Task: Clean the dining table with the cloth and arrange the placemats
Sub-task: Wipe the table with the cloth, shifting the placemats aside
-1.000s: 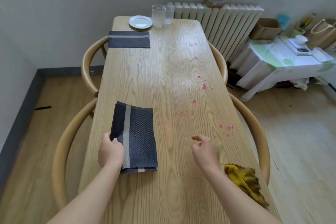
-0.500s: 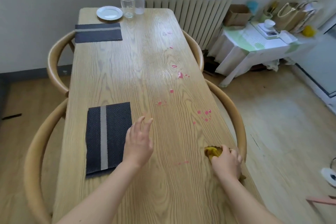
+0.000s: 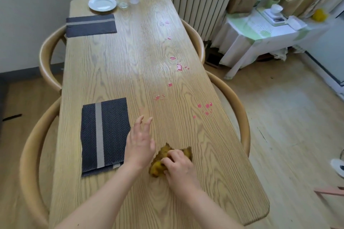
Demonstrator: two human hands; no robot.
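Yellow cloth (image 3: 159,154) is lying bunched on the wooden tabletop (image 3: 130,61) toward its near end, where the right hand (image 3: 179,168) is clamping its grip on it, while the left hand (image 3: 139,147) is spreading its fingers, grip apart, between cloth and dark striped placemat (image 3: 104,134).

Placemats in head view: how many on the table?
2. The near placemat lies on the table's left side beside the left hand; the far placemat lies at the far left, before the plate. A layer under the near one may be a fold or another mat.
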